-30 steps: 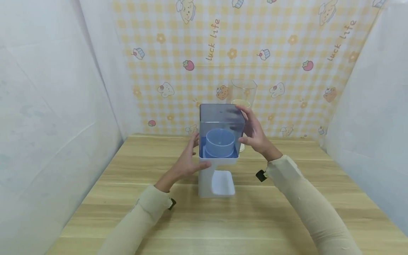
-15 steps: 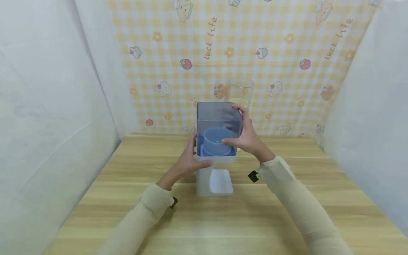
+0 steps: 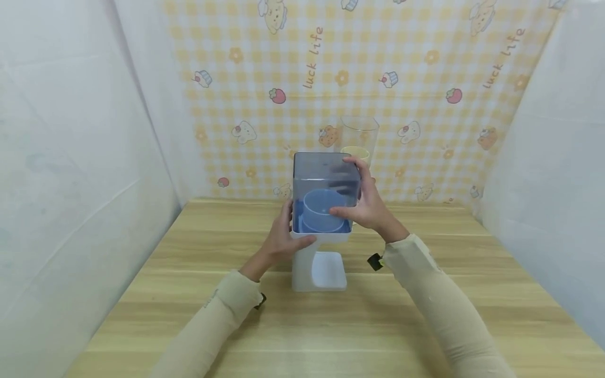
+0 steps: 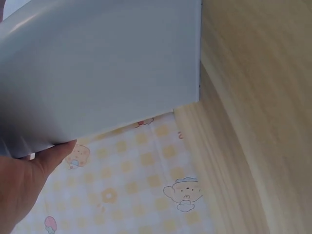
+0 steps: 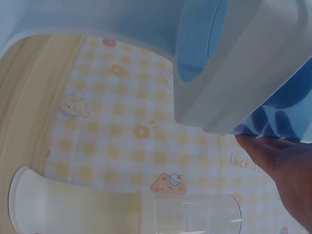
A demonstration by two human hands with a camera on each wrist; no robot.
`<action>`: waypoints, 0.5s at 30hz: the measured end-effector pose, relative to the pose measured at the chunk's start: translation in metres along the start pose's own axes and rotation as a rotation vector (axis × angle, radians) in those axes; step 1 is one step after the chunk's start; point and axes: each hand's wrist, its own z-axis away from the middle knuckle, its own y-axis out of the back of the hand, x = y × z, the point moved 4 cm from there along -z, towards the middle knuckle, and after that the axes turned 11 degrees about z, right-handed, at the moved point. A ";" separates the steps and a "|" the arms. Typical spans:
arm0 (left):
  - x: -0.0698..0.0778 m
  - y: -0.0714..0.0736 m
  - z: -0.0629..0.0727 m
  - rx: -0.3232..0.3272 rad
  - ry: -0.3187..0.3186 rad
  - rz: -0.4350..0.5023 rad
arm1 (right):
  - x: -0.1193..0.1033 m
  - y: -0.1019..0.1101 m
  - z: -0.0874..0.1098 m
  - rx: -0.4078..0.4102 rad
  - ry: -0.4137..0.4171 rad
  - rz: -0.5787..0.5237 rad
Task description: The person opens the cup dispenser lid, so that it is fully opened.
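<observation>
A white C-shaped stand (image 3: 302, 274) with a low tray (image 3: 330, 270) stands upright on the table. On its top sits a see-through smoky-blue box-shaped cover (image 3: 312, 167), with a round cup-like ring (image 3: 316, 218) showing inside. My left hand (image 3: 279, 239) grips the stand's upper left, thumb across the front below the cover and fingers at the side. My right hand (image 3: 368, 207) holds the cover's right side, thumb on its front and fingers behind. In the left wrist view the stand's side wall (image 4: 122, 73) hides most of that hand's fingers.
Behind the cover stands a clear cylinder (image 3: 361, 131); the right wrist view shows its white flared base (image 5: 78, 207). Wooden tabletop (image 3: 236, 325) surrounds the stand. A yellow checked cloth (image 3: 264, 121) hangs at the back, with white cloth walls (image 3: 71, 157) at both sides.
My right hand has shifted left, its thumb moving from the cover's right edge onto its front. My left hand keeps its place on the stand. The view has shifted slightly.
</observation>
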 end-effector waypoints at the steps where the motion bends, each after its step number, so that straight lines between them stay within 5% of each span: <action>1: 0.006 -0.001 0.001 0.005 -0.017 -0.008 | -0.001 0.000 0.000 0.001 0.005 0.001; 6: 0.037 -0.007 0.005 0.029 -0.081 -0.048 | -0.001 0.000 -0.001 0.015 0.035 -0.010; 15: 0.038 -0.009 0.006 0.069 -0.160 -0.107 | -0.004 0.002 -0.001 0.019 0.073 -0.037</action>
